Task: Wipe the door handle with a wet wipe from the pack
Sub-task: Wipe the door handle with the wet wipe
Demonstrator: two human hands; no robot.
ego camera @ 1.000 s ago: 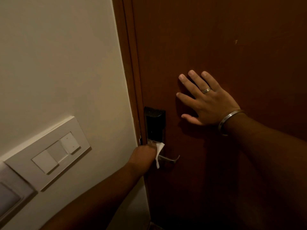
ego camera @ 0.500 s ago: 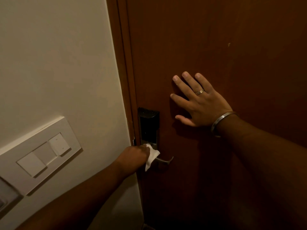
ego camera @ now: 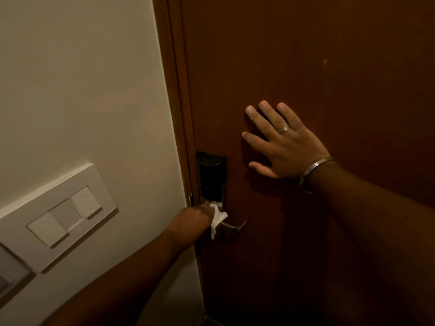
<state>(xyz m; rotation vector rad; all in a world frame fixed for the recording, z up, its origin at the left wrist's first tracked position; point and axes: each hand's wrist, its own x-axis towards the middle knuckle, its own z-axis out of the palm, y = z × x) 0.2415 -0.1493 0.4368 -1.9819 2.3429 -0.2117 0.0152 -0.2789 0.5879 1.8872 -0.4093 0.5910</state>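
Note:
A metal lever door handle (ego camera: pixel 233 226) sticks out to the right below a black lock plate (ego camera: pixel 211 177) on the dark brown door (ego camera: pixel 329 67). My left hand (ego camera: pixel 191 221) grips a white wet wipe (ego camera: pixel 217 218) and presses it against the handle's base, hiding that end of the lever. My right hand (ego camera: pixel 286 143) lies flat on the door, fingers spread, up and to the right of the lock. It wears a ring and a metal bangle. The wipe pack is out of view.
A cream wall (ego camera: pixel 82 90) fills the left side. A white switch panel (ego camera: pixel 63 215) is mounted on it, low and left of the door frame (ego camera: pixel 175 90). A second panel shows at the far left edge.
My left hand and the wipe have shifted slightly up along the handle's base near the lock plate. My right hand stays flat on the door.

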